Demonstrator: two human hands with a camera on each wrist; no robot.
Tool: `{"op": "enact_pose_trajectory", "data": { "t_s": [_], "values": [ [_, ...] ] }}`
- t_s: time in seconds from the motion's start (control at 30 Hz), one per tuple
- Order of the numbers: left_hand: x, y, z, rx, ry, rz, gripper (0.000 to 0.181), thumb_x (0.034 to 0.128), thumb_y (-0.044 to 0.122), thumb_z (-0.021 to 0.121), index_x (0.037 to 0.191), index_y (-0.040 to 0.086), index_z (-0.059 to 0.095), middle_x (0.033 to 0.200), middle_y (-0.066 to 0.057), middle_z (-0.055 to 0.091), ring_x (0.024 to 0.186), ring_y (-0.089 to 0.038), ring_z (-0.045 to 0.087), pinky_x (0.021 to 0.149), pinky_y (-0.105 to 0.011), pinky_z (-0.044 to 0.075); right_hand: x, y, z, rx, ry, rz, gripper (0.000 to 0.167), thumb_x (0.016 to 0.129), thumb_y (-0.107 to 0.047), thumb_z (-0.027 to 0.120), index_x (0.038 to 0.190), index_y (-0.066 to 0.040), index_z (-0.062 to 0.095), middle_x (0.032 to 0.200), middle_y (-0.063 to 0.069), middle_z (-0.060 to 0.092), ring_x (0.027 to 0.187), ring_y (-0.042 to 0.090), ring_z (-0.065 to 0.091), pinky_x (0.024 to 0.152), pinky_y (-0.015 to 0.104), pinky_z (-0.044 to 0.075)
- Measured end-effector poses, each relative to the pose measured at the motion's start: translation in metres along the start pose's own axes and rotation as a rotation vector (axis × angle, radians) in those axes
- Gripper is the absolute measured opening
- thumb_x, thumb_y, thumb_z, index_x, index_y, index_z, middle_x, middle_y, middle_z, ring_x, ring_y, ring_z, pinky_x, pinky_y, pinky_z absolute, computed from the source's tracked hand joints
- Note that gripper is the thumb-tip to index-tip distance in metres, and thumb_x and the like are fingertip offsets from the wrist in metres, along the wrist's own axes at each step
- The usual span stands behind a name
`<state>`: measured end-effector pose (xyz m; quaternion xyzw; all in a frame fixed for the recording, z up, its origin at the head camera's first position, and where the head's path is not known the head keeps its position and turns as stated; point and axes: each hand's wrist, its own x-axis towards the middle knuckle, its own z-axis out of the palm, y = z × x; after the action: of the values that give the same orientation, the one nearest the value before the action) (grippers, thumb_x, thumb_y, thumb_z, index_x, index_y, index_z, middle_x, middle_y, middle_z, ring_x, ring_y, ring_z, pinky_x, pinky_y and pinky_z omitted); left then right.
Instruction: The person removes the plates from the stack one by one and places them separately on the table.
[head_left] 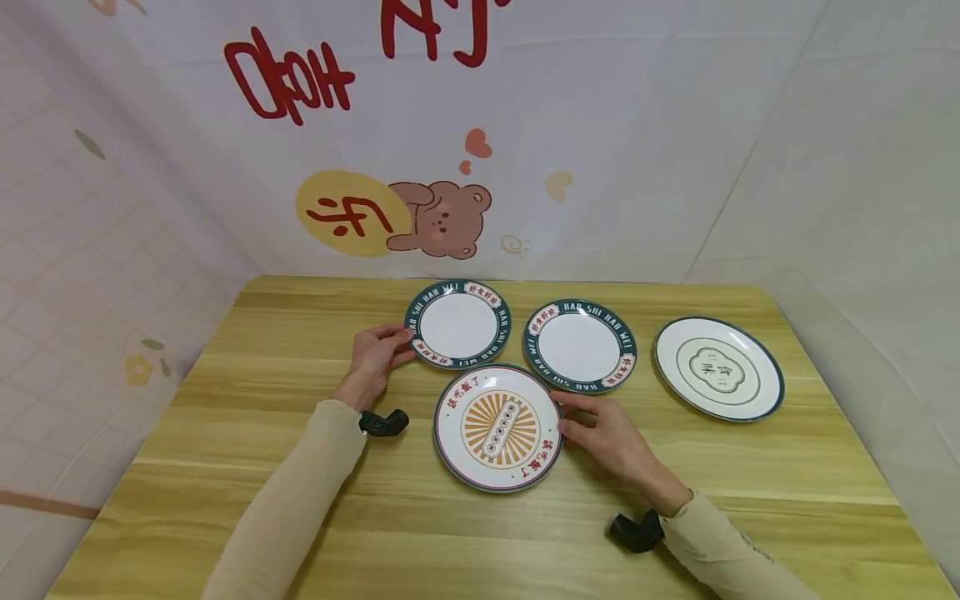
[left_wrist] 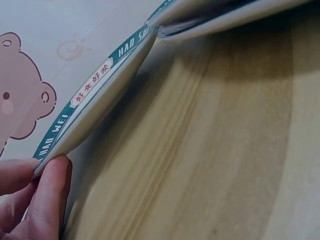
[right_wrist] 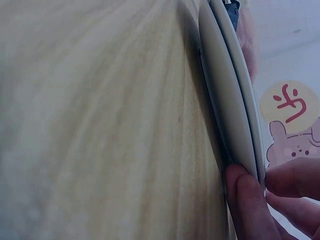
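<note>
At the back left of the table, my left hand (head_left: pixel 372 354) pinches the left rim of a white plate with a green lettered border (head_left: pixel 459 323). In the left wrist view, thumb and finger meet on that green-bordered edge (left_wrist: pixel 92 82). Front and centre lies a white plate with an orange sunburst (head_left: pixel 501 479), and my right hand (head_left: pixel 607 437) holds its right rim. The right wrist view shows two plate edges (right_wrist: pixel 232 80) lying close together, one over the other, between the fingers and thumb. What lies under the sunburst plate is hidden from above.
Right of the held plates lies a second green-bordered plate (head_left: pixel 580 346). Farther right is a white plate with a dark blue rim and a central emblem (head_left: pixel 738 342). A printed cloth wall (head_left: pixel 622 233) stands along the wooden table's (head_left: pixel 420 550) back edge.
</note>
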<state>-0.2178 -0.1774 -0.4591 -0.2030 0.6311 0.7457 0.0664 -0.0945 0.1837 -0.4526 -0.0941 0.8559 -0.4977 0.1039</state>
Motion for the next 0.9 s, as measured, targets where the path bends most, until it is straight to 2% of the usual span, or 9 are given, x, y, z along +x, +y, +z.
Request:
{"op": "enact_pose_trajectory", "data": {
  "t_s": [0.2, 0.37, 0.63, 0.9],
  "values": [
    [-0.0002, -0.0005, 0.0001, 0.034, 0.004, 0.004, 0.038, 0.0996, 0.004, 0.068, 0.136, -0.005, 0.062, 0.117, -0.018, 0.066, 0.08, -0.013, 0.074, 0.075, -0.025, 0.061, -0.0008, -0.0013, -0.0002, -0.008, 0.003, -0.002, 0.042, 0.096, -0.003, 0.07, 0.137, -0.002, 0.066, 0.112, 0.013, 0.07, 0.1, 0.024, 0.067, 0.08, 0.023, 0.057],
    [-0.0004, -0.0001, -0.0001, 0.065, 0.006, 0.007, 0.038, 0.1, 0.004, 0.067, 0.136, -0.006, 0.061, 0.121, -0.021, 0.065, 0.08, -0.013, 0.074, 0.076, -0.025, 0.061, -0.0012, -0.0016, 0.0, 0.018, -0.001, 0.003, 0.042, 0.096, -0.003, 0.069, 0.137, 0.0, 0.065, 0.111, 0.014, 0.069, 0.097, 0.023, 0.067, 0.075, 0.023, 0.058],
    [0.0012, 0.0019, -0.004, 0.16, 0.011, 0.034, 0.038, 0.0973, 0.002, 0.071, 0.133, -0.009, 0.063, 0.119, -0.021, 0.065, 0.078, -0.008, 0.071, 0.076, -0.021, 0.061, -0.0014, 0.0, 0.0001, 0.011, 0.002, -0.005, 0.042, 0.096, -0.004, 0.07, 0.137, 0.0, 0.065, 0.114, 0.015, 0.069, 0.098, 0.023, 0.067, 0.076, 0.022, 0.057],
    [0.0022, 0.002, -0.0096, 0.199, -0.025, 0.032, 0.039, 0.0966, 0.001, 0.071, 0.133, -0.009, 0.063, 0.122, -0.021, 0.064, 0.082, -0.008, 0.07, 0.08, -0.021, 0.06, -0.0014, 0.0001, -0.0001, -0.009, 0.008, -0.008, 0.041, 0.096, -0.005, 0.071, 0.136, -0.002, 0.067, 0.113, 0.013, 0.07, 0.1, 0.023, 0.067, 0.078, 0.022, 0.056]
  ]
}}
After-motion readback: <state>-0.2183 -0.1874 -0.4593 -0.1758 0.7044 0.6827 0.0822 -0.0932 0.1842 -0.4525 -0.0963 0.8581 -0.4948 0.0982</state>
